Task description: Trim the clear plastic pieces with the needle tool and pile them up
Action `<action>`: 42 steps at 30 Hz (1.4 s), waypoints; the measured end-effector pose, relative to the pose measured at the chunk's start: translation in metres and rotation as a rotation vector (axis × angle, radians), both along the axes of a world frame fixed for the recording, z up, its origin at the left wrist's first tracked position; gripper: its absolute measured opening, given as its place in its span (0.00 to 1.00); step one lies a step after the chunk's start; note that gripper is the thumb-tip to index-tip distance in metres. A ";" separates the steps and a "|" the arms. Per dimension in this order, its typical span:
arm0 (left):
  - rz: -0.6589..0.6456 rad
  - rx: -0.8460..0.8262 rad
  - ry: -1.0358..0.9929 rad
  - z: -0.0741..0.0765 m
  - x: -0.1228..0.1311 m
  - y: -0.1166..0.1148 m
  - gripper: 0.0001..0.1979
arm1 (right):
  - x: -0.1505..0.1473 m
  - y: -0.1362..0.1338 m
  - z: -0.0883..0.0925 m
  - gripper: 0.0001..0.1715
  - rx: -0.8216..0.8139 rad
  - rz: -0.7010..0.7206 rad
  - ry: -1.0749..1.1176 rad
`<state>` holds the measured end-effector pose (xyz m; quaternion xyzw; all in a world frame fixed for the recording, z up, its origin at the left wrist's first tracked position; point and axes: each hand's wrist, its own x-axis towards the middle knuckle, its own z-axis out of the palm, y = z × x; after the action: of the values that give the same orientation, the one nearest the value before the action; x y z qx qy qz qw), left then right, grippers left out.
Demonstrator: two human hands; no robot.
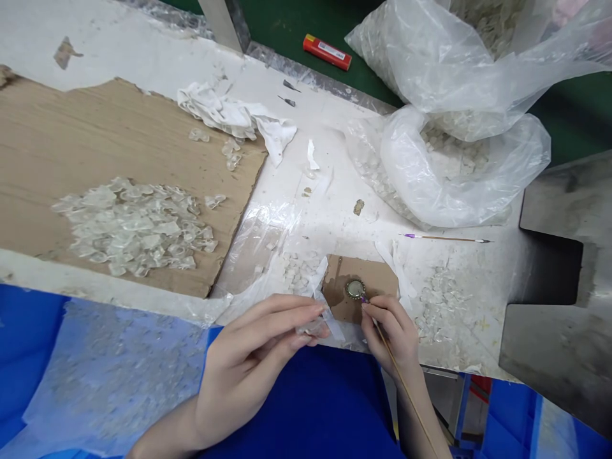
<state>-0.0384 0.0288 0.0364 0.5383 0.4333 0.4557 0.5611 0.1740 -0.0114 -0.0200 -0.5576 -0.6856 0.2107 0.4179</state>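
Between the thumb and fingers of my left hand [258,357] is a clear, translucent plastic piece [313,327]. My right hand [392,328] pinches a thin brush [396,370] with a long brown handle, its purple ferrule pointing down and left. The tip meets or nearly meets the edge of a bottle cap [355,289] that lies open side up and seems to hold something pale. Beneath the cap is a small piece of cardboard [382,277] with a dark wet stain around it.
A pile of clear pieces [138,223] lies on a large cardboard sheet [143,127]. Loose pieces [440,299] are scattered at right, below a second brush [449,239]. Plastic bags [406,172], a white cloth [215,111] and a red lighter [327,52] lie farther back. Metal edges stand far right.
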 end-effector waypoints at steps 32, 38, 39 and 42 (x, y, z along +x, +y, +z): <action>-0.081 -0.456 -0.509 0.007 0.027 -0.005 0.15 | -0.052 -0.001 0.060 0.13 -0.023 0.074 0.860; -0.082 -0.437 -0.502 0.008 0.024 -0.006 0.15 | -0.052 -0.001 0.060 0.13 -0.020 0.068 0.841; -0.080 -0.438 -0.500 0.007 0.024 -0.006 0.14 | -0.052 -0.001 0.060 0.13 -0.021 0.063 0.831; -0.079 -0.441 -0.485 0.005 0.024 -0.007 0.14 | -0.051 -0.002 0.060 0.13 -0.002 0.066 0.794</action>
<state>-0.0143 0.0218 0.0417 0.2960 0.3541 0.4435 0.7683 0.1233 -0.0130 0.0396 -0.4107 -0.4880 0.4240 0.6430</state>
